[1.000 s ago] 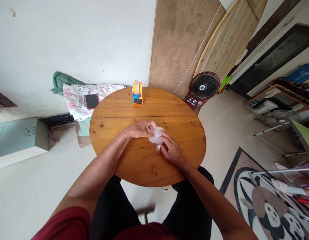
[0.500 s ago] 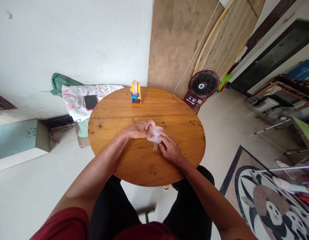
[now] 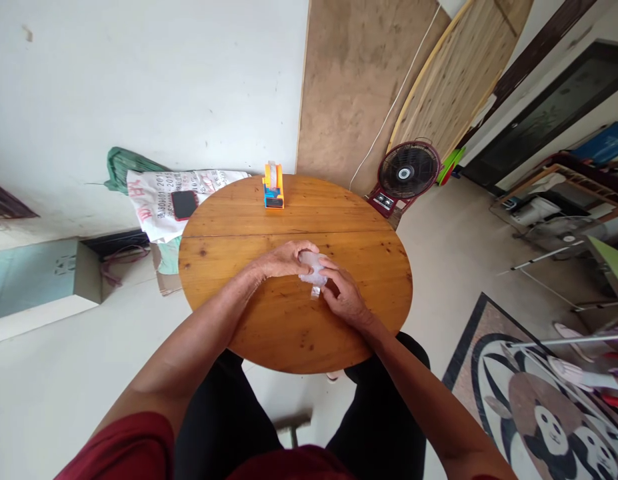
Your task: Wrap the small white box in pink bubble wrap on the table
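Note:
Between my hands, over the wooden table (image 3: 289, 340), is a small whitish, translucent bundle (image 3: 313, 268) that looks like bubble wrap. My left hand (image 3: 289, 258) grips its left side, with thumb and fingers curved round it. From the right, my right hand (image 3: 343, 293) holds it too, its fingers bent over the edge. A short strip of clear tape (image 3: 315, 292) sticks out at the bundle's lower side and catches the light. Whatever may be wrapped inside cannot be made out.
An orange and blue tape dispenser (image 3: 273, 188) stands at the table's far edge. A dark phone-like object (image 3: 184, 205) lies on a printed white sack (image 3: 153, 223) beyond the table's left. A dark red fan (image 3: 405, 175) is at the far right. A person's feet (image 3: 571, 370) show at right.
The bundle has turned a little in my hands, and the tape strip under it looks shorter, now folded up nearer the bundle. My fingers have shifted slightly; the view has moved slightly.

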Demonstrator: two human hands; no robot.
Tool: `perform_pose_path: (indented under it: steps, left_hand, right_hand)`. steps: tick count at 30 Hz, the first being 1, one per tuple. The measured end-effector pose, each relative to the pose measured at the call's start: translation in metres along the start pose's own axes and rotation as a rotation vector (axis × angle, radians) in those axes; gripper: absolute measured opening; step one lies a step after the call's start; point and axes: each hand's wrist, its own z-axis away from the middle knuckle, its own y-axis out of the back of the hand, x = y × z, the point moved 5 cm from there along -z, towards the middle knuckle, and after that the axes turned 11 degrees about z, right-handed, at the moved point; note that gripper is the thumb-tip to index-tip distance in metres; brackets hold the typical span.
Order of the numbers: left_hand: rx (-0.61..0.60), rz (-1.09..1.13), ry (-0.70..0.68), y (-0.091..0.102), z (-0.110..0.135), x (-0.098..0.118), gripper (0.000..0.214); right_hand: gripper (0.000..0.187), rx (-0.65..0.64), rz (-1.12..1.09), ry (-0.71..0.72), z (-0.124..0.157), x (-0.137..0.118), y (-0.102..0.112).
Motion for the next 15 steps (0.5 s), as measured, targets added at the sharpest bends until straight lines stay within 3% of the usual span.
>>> perform_pose_path:
  steps: [3, 10, 15]
  left_hand:
    - [0.029, 0.148, 0.080, -0.001, -0.001, -0.001, 0.049]
    - [-0.021, 0.478, 0.262, -0.002, 0.000, -0.002, 0.046]
    - [0.030, 0.491, 0.318, 0.001, -0.004, -0.007, 0.058]
  right_hand:
    - [0.038, 0.024, -0.149, -0.099, -0.010, 0.002, 0.008]
    - [0.066, -0.140, -0.441, -0.228, -0.035, 0.007, 0.008]
    - [0.056, -0.064, -0.471, -0.406, -0.046, 0.024, -0.001]
